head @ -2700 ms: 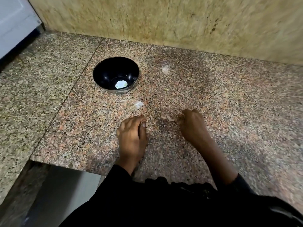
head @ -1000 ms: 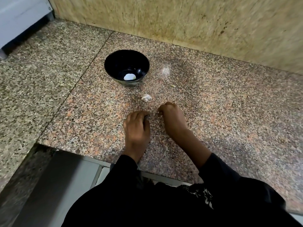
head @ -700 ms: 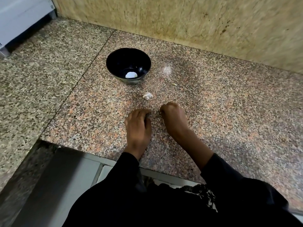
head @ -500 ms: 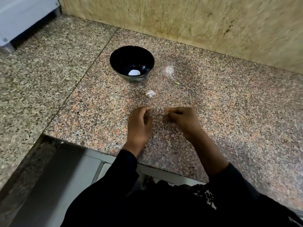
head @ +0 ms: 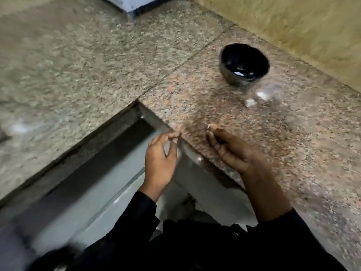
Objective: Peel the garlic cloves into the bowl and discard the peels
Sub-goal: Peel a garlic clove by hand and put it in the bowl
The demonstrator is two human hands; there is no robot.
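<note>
The view is blurred by motion. A black bowl (head: 223,55) stands on the pink granite counter (head: 293,153) near the wall, with a white peeled clove (head: 238,73) inside. A pale garlic piece (head: 250,102) lies on the counter just in front of the bowl, and a blurred white bit (head: 262,95) is beside it. My left hand (head: 161,159) hovers at the counter's front edge, thumb and curled fingertips pinched together on what looks like a scrap of peel. My right hand (head: 232,151) is over the counter edge, its fingertips pinching a small pale peel (head: 209,126).
A grey-green granite slab (head: 78,65) adjoins the counter on the left. Below the counter corner is a dark gap and a grey surface (head: 88,192). A beige wall (head: 312,26) runs behind the bowl. A white object (head: 134,0) stands at the far edge.
My view has swung left, so the bowl now sits at the upper right. Both hands have pulled back from the middle of the counter to its front edge.
</note>
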